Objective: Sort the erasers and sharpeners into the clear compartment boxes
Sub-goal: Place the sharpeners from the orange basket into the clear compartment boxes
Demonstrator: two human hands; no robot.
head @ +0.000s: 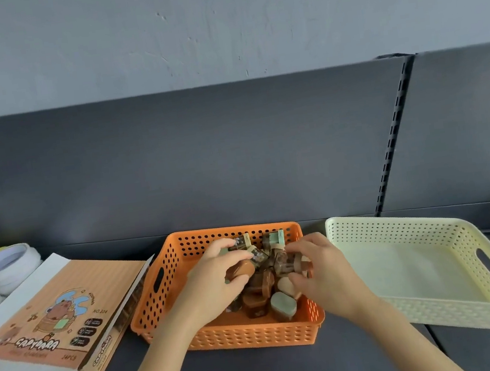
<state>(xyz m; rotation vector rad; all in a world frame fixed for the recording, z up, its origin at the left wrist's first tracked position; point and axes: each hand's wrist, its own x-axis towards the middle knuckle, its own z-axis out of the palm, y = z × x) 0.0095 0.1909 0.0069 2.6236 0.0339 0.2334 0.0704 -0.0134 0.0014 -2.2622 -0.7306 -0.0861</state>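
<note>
An orange perforated basket sits in the middle of a dark grey shelf and holds a pile of several small brown, orange and green sharpeners. My left hand is inside the basket and grips an orange-brown sharpener between thumb and fingers. My right hand is also in the basket, its fingers curled round a brown sharpener at the pile's right side. Both forearms reach in from the bottom of the view.
A cream perforated basket stands empty to the right. On the left lies an open orange capybara-printed carton. Rolls of white and yellow tape are stacked at the far left. A grey back panel rises behind.
</note>
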